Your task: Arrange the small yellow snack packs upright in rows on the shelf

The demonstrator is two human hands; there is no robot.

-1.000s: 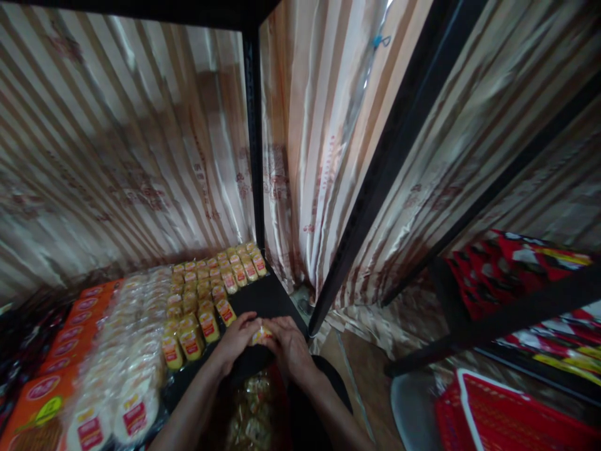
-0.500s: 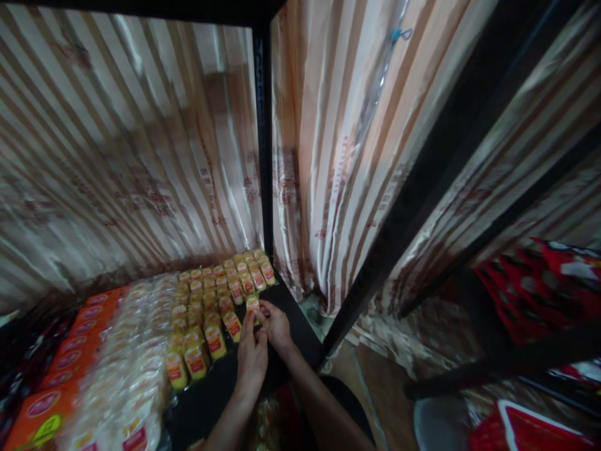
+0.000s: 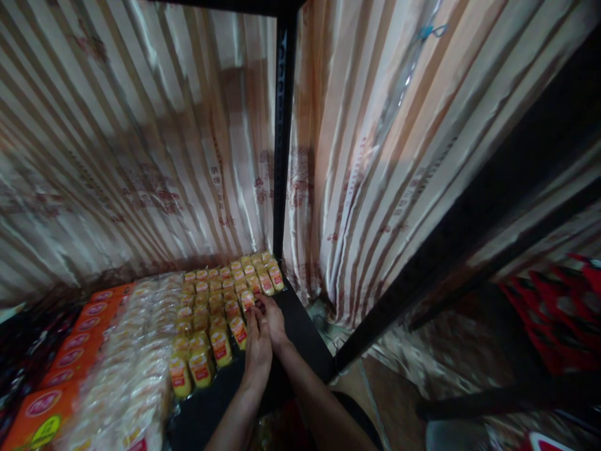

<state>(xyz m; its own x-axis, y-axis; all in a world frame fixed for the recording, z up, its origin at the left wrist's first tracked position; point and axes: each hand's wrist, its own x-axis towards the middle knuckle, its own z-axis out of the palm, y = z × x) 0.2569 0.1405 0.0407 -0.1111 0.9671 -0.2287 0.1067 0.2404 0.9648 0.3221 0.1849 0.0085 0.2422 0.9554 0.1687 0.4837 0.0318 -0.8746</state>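
Observation:
On a black shelf, yellow packaged snack cakes with red-and-white labels stand in close rows. At the right end of the rows, both my hands are around one packaged cake, its label facing me. My left hand is at its near side with the fingers together and stretched up toward it. From the right, my right hand curls its fingers at the cake's edge. Part of the cake's lower end is hidden behind my fingers.
Left of the cakes lie clear-wrapped pale packs, then orange boxes. A black shelf post rises at the back corner before striped curtains. Another black beam slants on the right, with red packages beyond it.
My hands have brought the packaged cake back and down against the others at the right end of the rows. The view has shifted slightly to the left.

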